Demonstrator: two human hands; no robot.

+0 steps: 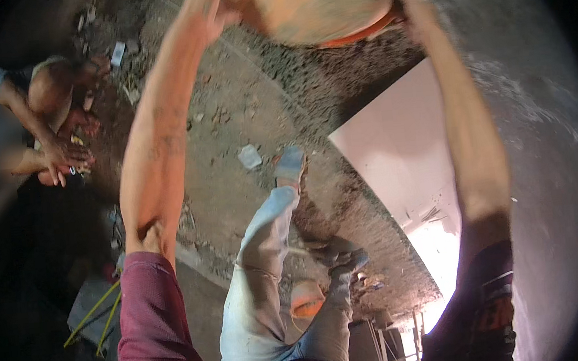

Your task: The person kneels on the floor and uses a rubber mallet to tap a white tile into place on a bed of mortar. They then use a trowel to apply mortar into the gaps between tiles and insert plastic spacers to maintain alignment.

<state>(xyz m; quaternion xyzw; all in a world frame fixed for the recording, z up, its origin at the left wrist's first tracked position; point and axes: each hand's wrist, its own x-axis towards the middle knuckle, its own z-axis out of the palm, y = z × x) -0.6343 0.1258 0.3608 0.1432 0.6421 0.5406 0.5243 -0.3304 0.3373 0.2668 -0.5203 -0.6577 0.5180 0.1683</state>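
Fingers of your left hand (204,14) curl against the rim of the round basin (323,5), and your right hand (419,17) grips its opposite edge — both clamped on it, arms stretched up and out. You hold the basin at the top of the view, high above the gritty ground (230,117). Its underside is blurred, with an orange rim. Below, your pale trouser legs (263,277) stand on the rubble beside a white slab (402,151). At left, another person (47,125) crouches — hands together.
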